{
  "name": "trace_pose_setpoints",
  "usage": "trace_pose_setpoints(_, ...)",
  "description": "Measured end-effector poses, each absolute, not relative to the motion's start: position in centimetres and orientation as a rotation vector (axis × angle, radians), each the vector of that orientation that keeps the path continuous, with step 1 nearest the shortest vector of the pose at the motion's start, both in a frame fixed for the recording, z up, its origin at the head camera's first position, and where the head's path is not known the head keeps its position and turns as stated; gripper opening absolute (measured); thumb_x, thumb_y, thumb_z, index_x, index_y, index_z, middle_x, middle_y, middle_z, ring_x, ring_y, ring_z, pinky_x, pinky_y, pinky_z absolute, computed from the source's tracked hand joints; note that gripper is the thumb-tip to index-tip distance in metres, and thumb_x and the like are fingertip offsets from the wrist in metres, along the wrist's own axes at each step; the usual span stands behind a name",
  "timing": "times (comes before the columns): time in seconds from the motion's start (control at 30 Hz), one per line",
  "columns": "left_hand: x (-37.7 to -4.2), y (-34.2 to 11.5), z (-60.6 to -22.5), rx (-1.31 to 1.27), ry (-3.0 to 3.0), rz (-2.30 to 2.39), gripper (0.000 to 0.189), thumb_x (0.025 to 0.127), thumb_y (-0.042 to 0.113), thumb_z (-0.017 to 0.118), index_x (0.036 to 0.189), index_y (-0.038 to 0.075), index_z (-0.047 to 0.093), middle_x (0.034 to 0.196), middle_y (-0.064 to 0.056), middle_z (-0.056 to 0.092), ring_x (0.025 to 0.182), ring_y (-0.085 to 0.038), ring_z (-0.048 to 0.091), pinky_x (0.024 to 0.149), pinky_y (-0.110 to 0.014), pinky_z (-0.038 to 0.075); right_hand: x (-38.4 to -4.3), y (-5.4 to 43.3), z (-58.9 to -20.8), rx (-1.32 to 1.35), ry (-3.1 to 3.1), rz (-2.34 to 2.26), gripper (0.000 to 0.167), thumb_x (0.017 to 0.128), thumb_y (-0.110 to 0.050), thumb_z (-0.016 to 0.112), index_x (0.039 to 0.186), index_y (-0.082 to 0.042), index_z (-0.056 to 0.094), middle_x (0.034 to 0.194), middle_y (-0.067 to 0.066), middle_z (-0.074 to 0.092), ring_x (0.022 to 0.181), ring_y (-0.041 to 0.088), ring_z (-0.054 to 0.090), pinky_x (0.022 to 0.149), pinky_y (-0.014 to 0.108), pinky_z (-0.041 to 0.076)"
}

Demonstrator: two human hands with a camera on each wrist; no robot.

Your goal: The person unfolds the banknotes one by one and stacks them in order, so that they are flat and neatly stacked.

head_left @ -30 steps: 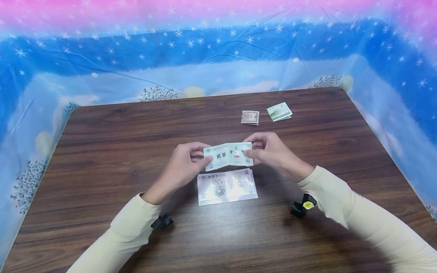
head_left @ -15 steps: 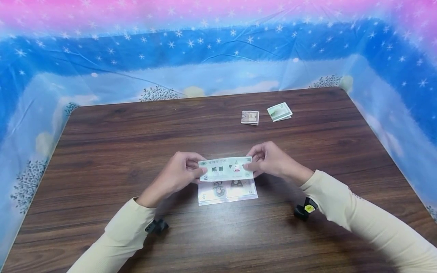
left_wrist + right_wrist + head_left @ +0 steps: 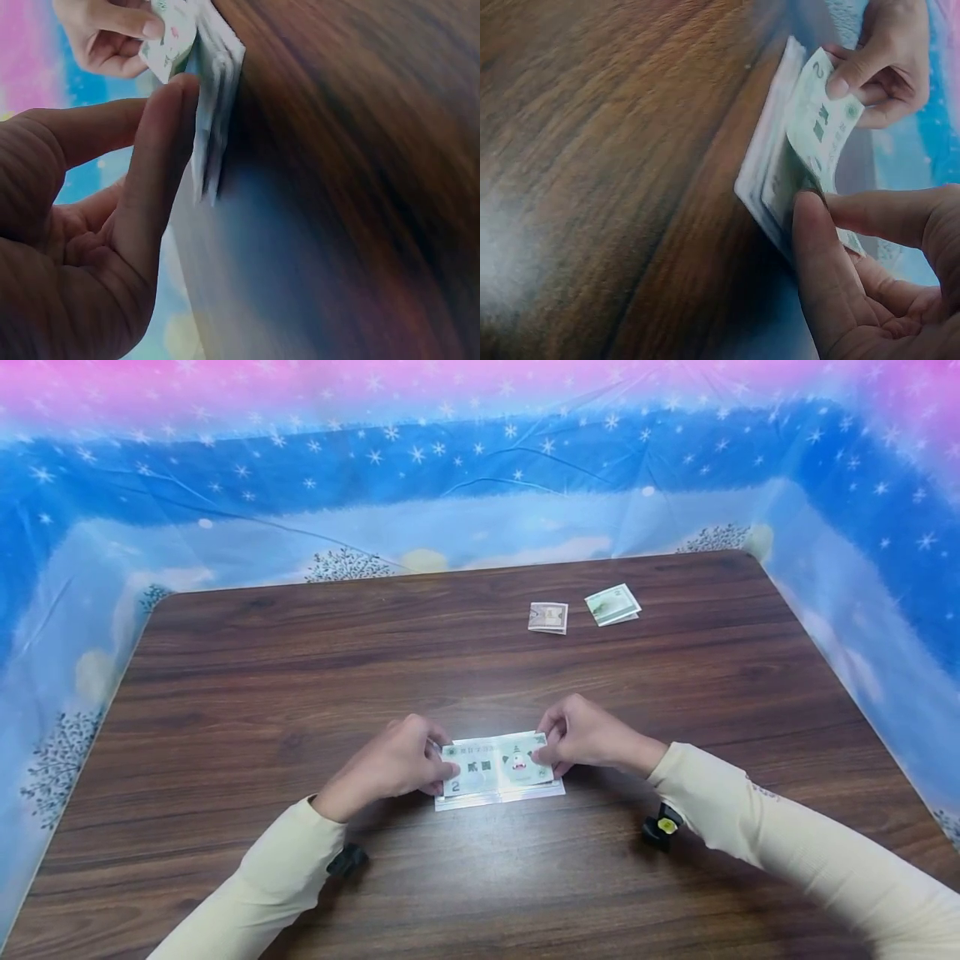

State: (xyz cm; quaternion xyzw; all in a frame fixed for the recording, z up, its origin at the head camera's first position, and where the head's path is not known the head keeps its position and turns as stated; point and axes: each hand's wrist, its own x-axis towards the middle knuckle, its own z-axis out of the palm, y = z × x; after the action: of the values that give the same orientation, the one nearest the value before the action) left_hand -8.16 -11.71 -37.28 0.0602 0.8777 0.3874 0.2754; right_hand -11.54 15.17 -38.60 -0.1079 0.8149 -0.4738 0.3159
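Green note (image 3: 491, 767) is coming down over the paper pile (image 3: 483, 800).
Left hand (image 3: 401, 760) and right hand (image 3: 592, 735) are each pinching one end.

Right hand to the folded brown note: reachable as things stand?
Likely yes, if it lets go first: the right hand pinches the unfolded green note, but nothing visible blocks its way to the folded brown note.

I count 1 left hand (image 3: 393, 760), 1 right hand (image 3: 592, 735), 1 unfolded green note (image 3: 497, 768), 1 note pile (image 3: 498, 797) (sheets uncountable), 2 folded notes (image 3: 548, 617) (image 3: 613, 604), 2 wrist devices (image 3: 347, 860) (image 3: 658, 831), 1 table (image 3: 300, 668).
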Motion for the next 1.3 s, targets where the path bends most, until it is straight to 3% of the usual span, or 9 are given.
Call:
trace_pose_setpoints(0.17, -8.1, -11.4, -37.6, 0.131, 2.426, 0.92, 0.042, 0.087, 0.012, 0.081, 0.121, -0.005, 0.066, 0.066, -0.001, 0.069, 0.058, -0.013, 0.068, 0.052, -0.028, 0.051, -11.6, 15.0, -38.7, -0.307, 2.216, -1.141, 0.018, 0.082, 0.0, 0.079, 0.086, 0.004, 0.062, 0.065, 0.009, 0.068, 0.054, 0.022, 0.07, 0.059, 0.034, 0.06)
trace_pose_setpoints(0.43, -8.0, -11.1, -37.4, 0.134, 2.479, 0.842, 0.031, 0.086, 0.015, 0.082, 0.11, 0.004, 0.066, 0.064, -0.002, 0.065, 0.055, -0.014, 0.064, 0.051, -0.027, 0.046, -11.7, 14.9, -38.8, -0.318, 2.346, -1.012, 0.026, 0.079, -0.007, 0.085, 0.085, 0.0, 0.061, 0.061, 0.005, 0.067, 0.051, 0.018, 0.068, 0.053, 0.032, 0.058)
trace_pose_setpoints(0.73, -8.0, -11.4, -37.7, 0.202, 2.502, 0.867, 0.05, 0.085, 0.014, 0.084, 0.127, 0.005, 0.059, 0.061, -0.001, 0.064, 0.051, -0.015, 0.061, 0.055, -0.029, 0.048, -11.7, 15.1, -38.8, -0.393, 2.459, -0.897, 0.038, 0.078, -0.014, 0.089, 0.097, -0.002, 0.058, 0.062, 0.001, 0.066, 0.047, 0.015, 0.064, 0.049, 0.032, 0.054)
trace_pose_setpoints(0.93, -7.9, -11.5, -37.4, 0.23, 2.514, 0.869, 0.05, 0.085, 0.015, 0.084, 0.128, 0.005, 0.06, 0.061, -0.001, 0.063, 0.05, -0.015, 0.06, 0.051, -0.028, 0.045, -11.7, 15.2, -38.8, -0.416, 2.451, -0.925, 0.043, 0.077, -0.017, 0.089, 0.102, -0.002, 0.057, 0.064, 0.001, 0.065, 0.045, 0.016, 0.061, 0.046, 0.033, 0.053)
trace_pose_setpoints(1.1, -7.9, -12.0, -36.9, 0.294, 2.535, 0.918, 0.042, 0.089, 0.02, 0.08, 0.125, 0.005, 0.063, 0.062, 0.001, 0.065, 0.051, -0.014, 0.062, 0.052, -0.03, 0.047, -13.1, 16.3, -38.5, -0.375, 2.4, -1.084, 0.038, 0.082, -0.018, 0.086, 0.102, 0.001, 0.06, 0.068, 0.008, 0.067, 0.049, 0.018, 0.061, 0.05, 0.037, 0.057)
trace_pose_setpoints(1.3, -8.1, -12.5, -36.3, 0.328, 2.553, 1.014, 0.029, 0.095, 0.021, 0.073, 0.119, 0.005, 0.066, 0.071, -0.001, 0.07, 0.057, -0.016, 0.066, 0.054, -0.033, 0.051, -16.6, 19.5, -38.4, -0.141, 2.54, -1.157, 0.031, 0.088, -0.02, 0.081, 0.102, 0.001, 0.064, 0.077, 0.014, 0.069, 0.057, 0.02, 0.064, 0.055, 0.036, 0.057)
